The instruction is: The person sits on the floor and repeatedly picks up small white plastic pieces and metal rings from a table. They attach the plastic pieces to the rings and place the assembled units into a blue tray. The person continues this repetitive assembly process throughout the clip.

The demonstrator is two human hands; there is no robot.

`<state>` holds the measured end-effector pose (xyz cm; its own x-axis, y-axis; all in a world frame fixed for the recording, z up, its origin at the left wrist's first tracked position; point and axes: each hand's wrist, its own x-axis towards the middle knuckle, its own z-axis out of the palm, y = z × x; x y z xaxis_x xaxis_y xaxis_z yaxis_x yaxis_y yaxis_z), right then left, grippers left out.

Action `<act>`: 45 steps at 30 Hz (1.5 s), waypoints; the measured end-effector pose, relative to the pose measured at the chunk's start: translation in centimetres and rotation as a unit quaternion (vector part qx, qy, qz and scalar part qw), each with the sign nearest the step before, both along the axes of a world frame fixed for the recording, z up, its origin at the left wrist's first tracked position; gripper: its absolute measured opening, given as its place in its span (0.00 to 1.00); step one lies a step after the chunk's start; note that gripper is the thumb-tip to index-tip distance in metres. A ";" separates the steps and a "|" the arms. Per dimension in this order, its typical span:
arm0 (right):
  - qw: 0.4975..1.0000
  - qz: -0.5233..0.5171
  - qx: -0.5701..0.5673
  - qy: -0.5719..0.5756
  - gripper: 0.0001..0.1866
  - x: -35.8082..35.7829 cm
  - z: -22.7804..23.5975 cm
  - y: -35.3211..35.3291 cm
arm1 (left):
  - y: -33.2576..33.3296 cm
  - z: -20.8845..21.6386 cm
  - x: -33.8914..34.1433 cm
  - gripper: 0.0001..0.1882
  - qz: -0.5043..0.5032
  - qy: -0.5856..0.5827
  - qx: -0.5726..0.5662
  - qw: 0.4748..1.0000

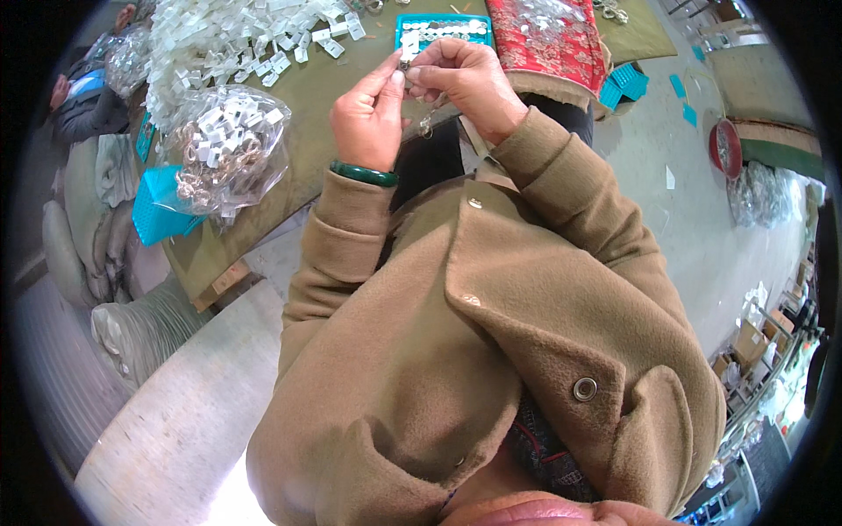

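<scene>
Both my hands meet above the table edge, in front of a teal tray [400, 26] holding rows of small white pieces. My left hand [367, 123], with a dark green bangle [363, 174] at the wrist, pinches a small white tag [410, 44] between thumb and fingertips. My right hand [469, 83] closes its thumb and finger at the tag's lower end. From the right fingers dangles a thin, shiny, chain-like strand [426, 124]. Where strand and tag meet is too small and covered to make out.
A big heap of white plastic tags [237, 35] covers the table's far left. Nearer lies a clear bag [232, 149] of white tags and coiled strands, against a teal basket [158, 206]. Red patterned cloth [548, 53] lies right of the tray. Another person's sleeve [83, 114] shows far left.
</scene>
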<state>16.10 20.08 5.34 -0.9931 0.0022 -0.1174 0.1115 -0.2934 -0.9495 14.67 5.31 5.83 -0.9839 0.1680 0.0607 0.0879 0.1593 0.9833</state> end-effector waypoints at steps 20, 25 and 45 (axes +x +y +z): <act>0.958 -0.047 0.167 0.230 0.06 -0.1 -0.9 -0.6 | -1.3 0.4 -2.2 0.09 0.032 -0.322 0.328 0.888; 0.944 -0.060 0.191 0.261 0.05 -0.3 -1.4 -1.0 | -1.9 0.3 -2.8 0.11 0.009 -0.413 0.421 0.807; 0.794 -0.187 0.546 0.190 0.06 -2.1 -3.6 8.6 | 1.5 -3.1 -3.6 0.12 -0.047 -0.410 0.260 0.873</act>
